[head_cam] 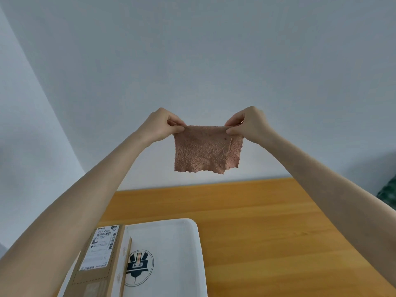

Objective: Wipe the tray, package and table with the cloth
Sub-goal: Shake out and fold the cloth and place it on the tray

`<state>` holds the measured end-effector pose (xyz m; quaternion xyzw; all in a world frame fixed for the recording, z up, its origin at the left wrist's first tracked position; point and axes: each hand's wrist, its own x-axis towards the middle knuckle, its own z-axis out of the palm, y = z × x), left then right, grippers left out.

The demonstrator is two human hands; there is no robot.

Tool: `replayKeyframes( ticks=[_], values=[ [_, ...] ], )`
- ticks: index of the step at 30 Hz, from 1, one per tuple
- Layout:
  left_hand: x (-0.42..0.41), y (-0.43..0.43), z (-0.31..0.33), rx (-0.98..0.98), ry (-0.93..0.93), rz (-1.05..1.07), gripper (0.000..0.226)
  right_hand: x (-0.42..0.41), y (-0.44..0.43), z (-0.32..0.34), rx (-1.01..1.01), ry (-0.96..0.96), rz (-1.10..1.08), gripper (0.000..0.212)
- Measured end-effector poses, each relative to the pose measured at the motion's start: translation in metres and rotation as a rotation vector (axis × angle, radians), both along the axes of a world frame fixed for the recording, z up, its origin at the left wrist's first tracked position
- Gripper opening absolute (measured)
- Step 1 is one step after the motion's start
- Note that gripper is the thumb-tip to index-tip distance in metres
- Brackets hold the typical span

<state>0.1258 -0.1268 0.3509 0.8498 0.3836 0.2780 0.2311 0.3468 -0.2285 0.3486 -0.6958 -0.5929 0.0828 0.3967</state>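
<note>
A small pink cloth (205, 150) hangs in the air in front of the wall, well above the table. My left hand (162, 124) pinches its top left corner and my right hand (249, 123) pinches its top right corner, stretching the top edge between them. Below, a white tray (182, 249) with a round dark logo lies on the wooden table (267, 221). A brown cardboard package (98, 262) with a white shipping label lies on the tray's left part, partly hidden by my left forearm.
A pale wall rises behind the table's far edge. Something dark green (389, 192) shows at the right edge, beyond the table. Bare wood lies to the right of the tray.
</note>
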Motion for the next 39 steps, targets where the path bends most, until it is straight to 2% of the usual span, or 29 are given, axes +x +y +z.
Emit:
replayKeyframes(
  ticks=[6, 8, 10, 13, 17, 20, 23, 26, 29, 32, 34, 37, 39],
  values=[
    [0.005, -0.003, 0.012, 0.166, 0.173, -0.003, 0.022, -0.001, -0.002, 0.004, -0.101, -0.235, -0.020, 0.010],
    [0.006, -0.004, 0.013, 0.204, 0.205, -0.007, 0.022, -0.001, -0.004, 0.007, -0.141, -0.254, 0.004, 0.011],
    [0.006, -0.002, 0.013, 0.150, 0.186, -0.007, 0.023, 0.002, -0.006, 0.011, -0.185, -0.119, 0.074, 0.007],
    [0.003, -0.001, 0.010, -0.100, 0.031, -0.050, 0.022, 0.007, -0.010, 0.013, -0.200, 0.133, 0.152, 0.005],
    [0.005, -0.007, 0.005, -0.283, -0.123, -0.077, 0.019, 0.015, -0.019, 0.010, -0.250, 0.213, 0.247, 0.007],
    [0.010, -0.014, 0.003, -0.188, -0.075, -0.098, 0.016, 0.014, -0.025, 0.005, -0.410, 0.236, 0.421, 0.021],
    [0.018, -0.026, 0.007, -0.068, 0.026, -0.236, 0.018, 0.007, -0.027, -0.006, -0.609, 0.207, 0.571, 0.034],
    [0.027, -0.040, 0.011, -0.036, 0.101, -0.394, 0.013, -0.006, -0.026, -0.019, -0.650, 0.187, 0.625, 0.035],
    [0.037, -0.043, 0.011, -0.054, 0.112, -0.463, 0.010, -0.015, -0.023, -0.031, -0.543, 0.382, 0.651, 0.018],
    [0.042, -0.034, 0.005, -0.046, 0.038, -0.355, 0.010, -0.014, -0.025, -0.042, -0.461, 0.628, 0.651, 0.028],
    [0.043, -0.026, -0.003, -0.072, -0.022, -0.245, 0.015, -0.013, -0.028, -0.049, -0.412, 0.716, 0.632, 0.028],
    [0.039, -0.018, -0.018, -0.268, -0.062, -0.116, 0.028, -0.013, -0.030, -0.053, -0.349, 0.860, 0.566, 0.026],
    [0.032, -0.015, -0.030, -0.404, -0.026, -0.008, 0.045, -0.012, -0.032, -0.054, -0.319, 0.977, 0.508, 0.025]
  ],
)
